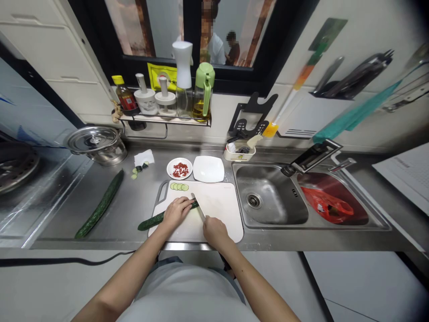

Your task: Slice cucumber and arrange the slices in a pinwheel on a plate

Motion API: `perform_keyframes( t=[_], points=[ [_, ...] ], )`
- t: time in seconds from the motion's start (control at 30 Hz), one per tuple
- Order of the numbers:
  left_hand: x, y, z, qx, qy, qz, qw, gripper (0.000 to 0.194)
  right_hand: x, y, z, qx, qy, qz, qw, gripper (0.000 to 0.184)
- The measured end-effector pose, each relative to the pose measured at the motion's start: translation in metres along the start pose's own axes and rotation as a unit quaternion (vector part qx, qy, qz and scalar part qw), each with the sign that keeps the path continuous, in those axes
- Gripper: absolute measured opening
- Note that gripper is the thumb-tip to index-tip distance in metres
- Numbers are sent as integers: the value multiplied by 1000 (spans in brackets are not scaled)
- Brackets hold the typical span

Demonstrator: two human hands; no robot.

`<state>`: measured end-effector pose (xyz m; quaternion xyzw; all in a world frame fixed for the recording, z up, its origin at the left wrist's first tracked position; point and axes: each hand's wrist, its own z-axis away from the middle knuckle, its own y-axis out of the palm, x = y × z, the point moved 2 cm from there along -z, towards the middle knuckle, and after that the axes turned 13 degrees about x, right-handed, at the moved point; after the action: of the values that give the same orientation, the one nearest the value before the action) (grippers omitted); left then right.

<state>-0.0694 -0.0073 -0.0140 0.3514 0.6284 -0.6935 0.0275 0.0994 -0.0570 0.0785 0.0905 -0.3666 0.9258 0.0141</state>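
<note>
Shirt: a plain, whitish-grey top (pixel 191 293) is covering the torso, its front rounding out and its cloth creasing softly.
Lower garment: grey-blue cloth (pixel 171 260) is peeping out past the shirt, which is hiding most of its cut.
Left forearm (pixel 129 273): it is showing bare, narrowing smoothly toward the wrist.
Right forearm (pixel 256 281): it is also showing bare, with a small dark spot (pixel 242 270) marking it.
Left hand (pixel 177 211): it is going gloveless.
Right hand (pixel 215 231): it is likewise showing bare.
</note>
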Motion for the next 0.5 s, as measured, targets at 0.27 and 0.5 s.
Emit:
perform_keyframes(
  t=[0.27, 0.5],
  points=[
    [-2, -2, 0, 7, -14, 11, 1000, 28, -10, 15, 5, -1, 4, 2, 1000, 32],
    [-3, -3, 0, 9, -9, 11, 1000, 29, -2, 5, 0, 0, 5, 5, 1000, 32]
  ],
)
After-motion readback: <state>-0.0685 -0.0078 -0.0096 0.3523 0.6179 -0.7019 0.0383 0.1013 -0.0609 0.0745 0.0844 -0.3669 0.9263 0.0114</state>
